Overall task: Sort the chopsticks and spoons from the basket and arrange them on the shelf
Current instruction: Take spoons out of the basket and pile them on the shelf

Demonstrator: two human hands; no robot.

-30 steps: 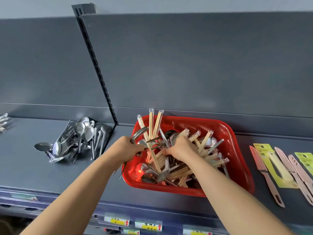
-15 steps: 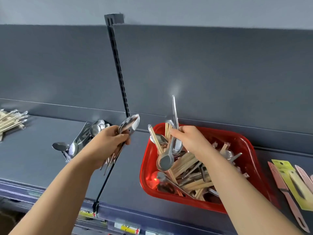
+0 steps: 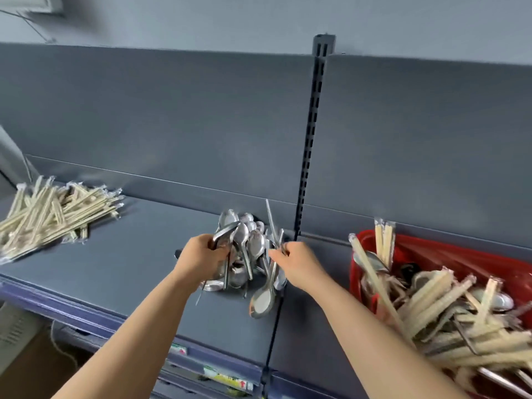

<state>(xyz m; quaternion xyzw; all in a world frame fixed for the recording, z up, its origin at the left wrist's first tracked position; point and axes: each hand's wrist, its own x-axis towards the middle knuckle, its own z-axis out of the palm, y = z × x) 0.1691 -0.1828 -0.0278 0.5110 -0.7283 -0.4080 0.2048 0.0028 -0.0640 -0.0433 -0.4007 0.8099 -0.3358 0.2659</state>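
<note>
Both bare arms reach forward, left hand (image 3: 201,256) and right hand (image 3: 299,262) each curled closed.

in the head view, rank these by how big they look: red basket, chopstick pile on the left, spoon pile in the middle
1. red basket, though the frame cuts it off and it sits nearest the camera
2. chopstick pile, also partly cut off at the left edge
3. spoon pile, partly covered by the left hand and right hand

spoons: shiny metal spoons (image 3: 247,249) are lying heaped on the grey shelf (image 3: 129,260), beside the upright post
chopsticks: pale wrapped chopsticks (image 3: 49,214) are lying piled at the shelf's far left
basket: red basket (image 3: 449,254) is sitting at the right, holding mixed chopsticks and spoons
</note>
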